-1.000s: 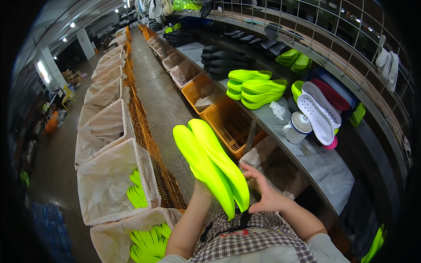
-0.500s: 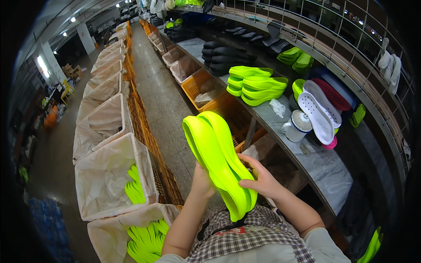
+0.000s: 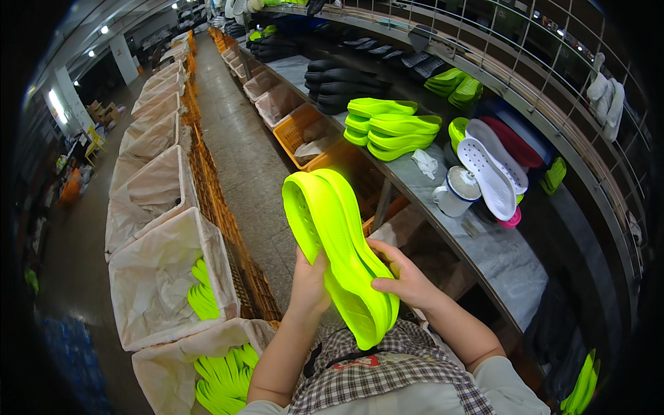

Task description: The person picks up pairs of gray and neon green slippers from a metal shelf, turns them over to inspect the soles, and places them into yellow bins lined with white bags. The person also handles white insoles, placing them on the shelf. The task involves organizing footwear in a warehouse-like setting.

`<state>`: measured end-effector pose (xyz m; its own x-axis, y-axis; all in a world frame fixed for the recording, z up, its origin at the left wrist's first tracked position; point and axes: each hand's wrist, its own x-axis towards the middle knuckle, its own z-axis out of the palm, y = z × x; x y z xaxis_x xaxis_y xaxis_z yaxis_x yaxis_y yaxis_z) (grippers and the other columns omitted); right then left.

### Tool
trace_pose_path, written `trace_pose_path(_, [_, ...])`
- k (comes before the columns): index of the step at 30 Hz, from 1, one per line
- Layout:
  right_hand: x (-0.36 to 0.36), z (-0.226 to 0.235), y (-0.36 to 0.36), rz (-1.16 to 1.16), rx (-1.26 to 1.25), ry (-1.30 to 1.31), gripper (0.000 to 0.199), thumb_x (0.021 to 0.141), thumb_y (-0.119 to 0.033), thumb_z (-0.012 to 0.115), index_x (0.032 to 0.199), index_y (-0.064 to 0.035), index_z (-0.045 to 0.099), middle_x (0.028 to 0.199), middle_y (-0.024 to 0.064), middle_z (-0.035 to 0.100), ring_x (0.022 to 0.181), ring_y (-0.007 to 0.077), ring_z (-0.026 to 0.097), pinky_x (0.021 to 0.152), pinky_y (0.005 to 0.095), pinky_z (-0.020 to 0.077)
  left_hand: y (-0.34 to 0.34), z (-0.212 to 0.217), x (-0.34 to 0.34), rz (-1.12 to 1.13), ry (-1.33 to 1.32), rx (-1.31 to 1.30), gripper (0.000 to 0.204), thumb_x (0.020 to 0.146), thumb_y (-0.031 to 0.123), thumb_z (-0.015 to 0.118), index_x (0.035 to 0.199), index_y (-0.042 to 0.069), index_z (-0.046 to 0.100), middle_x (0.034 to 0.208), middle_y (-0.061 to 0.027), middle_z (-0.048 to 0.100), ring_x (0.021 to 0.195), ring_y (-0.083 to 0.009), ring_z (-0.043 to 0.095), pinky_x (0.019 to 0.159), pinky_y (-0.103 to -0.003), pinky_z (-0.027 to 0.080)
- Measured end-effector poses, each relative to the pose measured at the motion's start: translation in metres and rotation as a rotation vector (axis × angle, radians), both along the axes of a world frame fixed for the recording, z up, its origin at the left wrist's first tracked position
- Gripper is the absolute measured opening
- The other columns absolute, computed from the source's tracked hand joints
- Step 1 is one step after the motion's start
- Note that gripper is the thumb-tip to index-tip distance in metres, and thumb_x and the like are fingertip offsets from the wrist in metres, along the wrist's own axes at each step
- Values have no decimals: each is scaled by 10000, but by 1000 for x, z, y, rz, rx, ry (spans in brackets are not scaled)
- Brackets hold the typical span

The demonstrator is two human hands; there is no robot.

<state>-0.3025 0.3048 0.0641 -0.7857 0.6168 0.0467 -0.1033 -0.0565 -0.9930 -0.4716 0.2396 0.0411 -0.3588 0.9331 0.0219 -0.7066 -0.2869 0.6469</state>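
Upright in front of my apron is a pair of neon yellow-green shoe soles point(image 3: 344, 238), pressed side by side. My left hand point(image 3: 312, 282) grips their left side, its fingers mostly hidden behind them. On the other side, my right hand point(image 3: 404, 278) holds the lower edge, with the thumb on the near face. The left sole is turned enough to show its hollow inside with small holes. On the workbench point(image 3: 494, 259) to the right lie stacked neon soles point(image 3: 398, 130), and beyond them a pile of black soles point(image 3: 342, 84).
Cloth-lined baskets point(image 3: 166, 283) run along the left, the nearest ones holding neon strips or soles point(image 3: 225, 373). Orange crates point(image 3: 294, 145) stand under the bench. A lidded white mug point(image 3: 455, 197), crumpled tissue point(image 3: 425, 164) and white perforated sole point(image 3: 486, 181) sit below a wire rack point(image 3: 505, 66).
The soles in my hands have turned slightly, so the left one's perforated inside now shows. Both hands keep their hold. The surroundings have shifted a little leftward in view.
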Motion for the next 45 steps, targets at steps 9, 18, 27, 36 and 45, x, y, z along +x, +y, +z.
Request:
trace_pose_path(9, [1, 7, -4, -14, 11, -100, 844, 740, -252, 744, 1384, 22, 271, 1354, 178, 346, 1293, 257, 314, 1061, 351, 262, 0, 0, 5, -54, 61, -25, 415, 935, 112, 504, 1312, 86, 331, 1243, -94, 495, 1089, -210, 539, 905, -366, 471])
trace_pose_path(18, [7, 18, -12, 23, 342, -236, 1021, 679, -313, 788, 1411, 38, 168, 1368, 212, 313, 1300, 316, 293, 1076, 386, 232, -3, -25, -5, -130, 226, 40, 451, 923, 115, 515, 1334, 74, 335, 1232, -92, 492, 1099, -196, 519, 918, -346, 453])
trace_pose_path(27, [9, -4, 1, -155, 891, -240, 883, 686, -212, 760, 1388, -57, 247, 1383, 175, 356, 1235, 368, 359, 1041, 458, 270, -3, -32, -5, -159, 477, -6, 438, 892, 206, 581, 1279, 48, 451, 1179, -115, 560, 1043, -235, 573, 889, -384, 487])
trace_pose_path(36, [29, -11, 18, -34, 228, 157, 337, 842, 25, 467, 1171, -24, 516, 1348, 106, 459, 1214, 242, 459, 966, 356, 398, -14, -7, 19, -352, -208, -174, 365, 933, 257, 507, 1208, 17, 494, 1119, -133, 587, 950, -228, 618, 800, -352, 534])
trace_pose_path(45, [50, -10, -16, -174, -47, 103, 398, 913, -98, 504, 1281, 23, 411, 1257, 110, 497, 1170, 179, 479, 990, 325, 377, -14, -16, 21, -250, 70, -163, 470, 858, 136, 627, 1267, 39, 418, 1176, -88, 558, 1037, -220, 581, 868, -358, 494])
